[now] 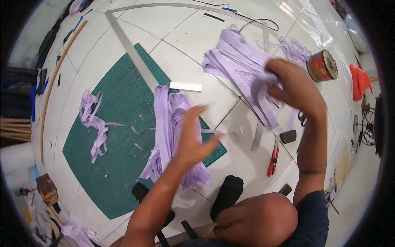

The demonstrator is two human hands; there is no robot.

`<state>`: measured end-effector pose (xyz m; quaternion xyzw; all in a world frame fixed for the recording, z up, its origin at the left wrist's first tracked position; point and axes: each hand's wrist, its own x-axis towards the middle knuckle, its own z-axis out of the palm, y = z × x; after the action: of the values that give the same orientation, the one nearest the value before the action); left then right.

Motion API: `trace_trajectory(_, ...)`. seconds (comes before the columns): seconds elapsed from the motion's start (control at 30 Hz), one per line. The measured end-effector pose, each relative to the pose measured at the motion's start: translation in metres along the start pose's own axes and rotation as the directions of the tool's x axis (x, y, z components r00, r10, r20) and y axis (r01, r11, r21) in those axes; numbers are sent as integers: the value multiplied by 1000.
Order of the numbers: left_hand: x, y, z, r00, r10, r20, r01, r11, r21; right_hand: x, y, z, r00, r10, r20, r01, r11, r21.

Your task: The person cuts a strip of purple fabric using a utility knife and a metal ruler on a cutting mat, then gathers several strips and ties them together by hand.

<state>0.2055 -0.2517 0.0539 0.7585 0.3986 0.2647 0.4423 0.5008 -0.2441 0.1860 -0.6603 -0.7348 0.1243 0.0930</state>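
Right hand is looking blurry but seemingly pinching a curled lilac cloth strip between thumb and fingers. That strip is hanging over a long, flat bundle of lilac cloth strips, which is lying on the white tile floor just left of this hand, its long side slanting from far left to near right. Left hand is hanging loose, fingers apart and gripping nothing, over the right side of a thick bundle of folded lilac cloth strips. This 2nd bundle is lying partly on the green cutting mat, its long side running from near to far, with the left hand sitting closer to it
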Motion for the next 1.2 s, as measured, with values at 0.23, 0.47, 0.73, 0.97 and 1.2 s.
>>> trace_trajectory(0.23, 36, 92, 61, 909, 405, 102, -357, 881, -310, -61, -86, -48, 935, -171, -311, 229, 960, 162)
trace_trajectory(0.47, -12, 94, 8, 934, -166, 316, 236, 951, -198, -10, -65, -49, 768, 162, -620, 257, 809, 529)
trace_trajectory(0.73, -96, 33, -84, 705, -706, 65, 708, 705, -38, 107, -55, 100, 999, -30, 15, 1, 477, 879)
trace_trajectory(0.97, -123, -36, -67, 719, -689, -92, 674, 660, 332, 135, -85, 249, 996, -88, 27, 55, 806, 590)
trace_trajectory(1.2, -123, -32, -55, 782, -619, -75, 571, 661, 487, 166, -1, 187, 962, 192, -196, -120, 937, 329)
